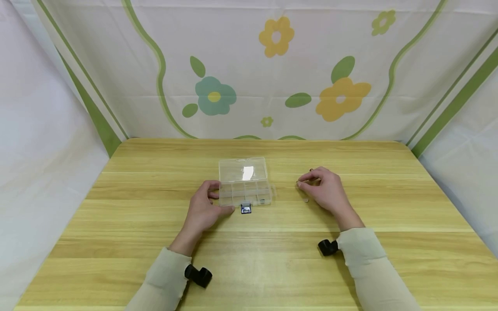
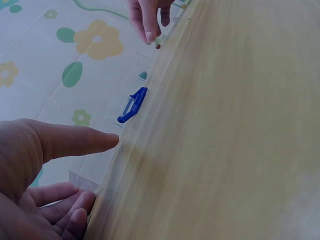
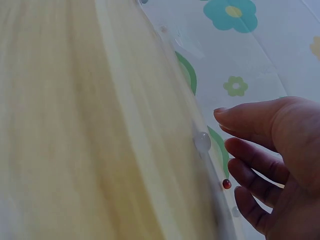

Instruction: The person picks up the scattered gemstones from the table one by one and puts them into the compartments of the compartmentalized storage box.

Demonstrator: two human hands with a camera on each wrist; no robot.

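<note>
A clear plastic compartment box (image 1: 232, 193) lies on the table with its lid (image 1: 233, 169) raised at the back. A blue latch (image 1: 246, 209) sticks out from its front edge. My left hand (image 1: 204, 207) holds the box's left end, thumb along the front and fingers at the side. A dark greenish bead (image 1: 262, 201) sits in the front right compartment. Right of the box, my right hand (image 1: 328, 190) has thumb and index tips together at a tiny dark thing; I cannot tell its kind. Near this hand lie a red-brown bead (image 3: 227, 184) and a clear bead (image 3: 202, 142).
The wood-grain table (image 1: 272, 268) reaches back to a white cloth (image 1: 245, 52) printed with flowers. Cloth also hangs at the left and right. Black wrist cameras sit at both sleeves. Another pale bead (image 3: 236, 211) shows beside the right hand's fingers.
</note>
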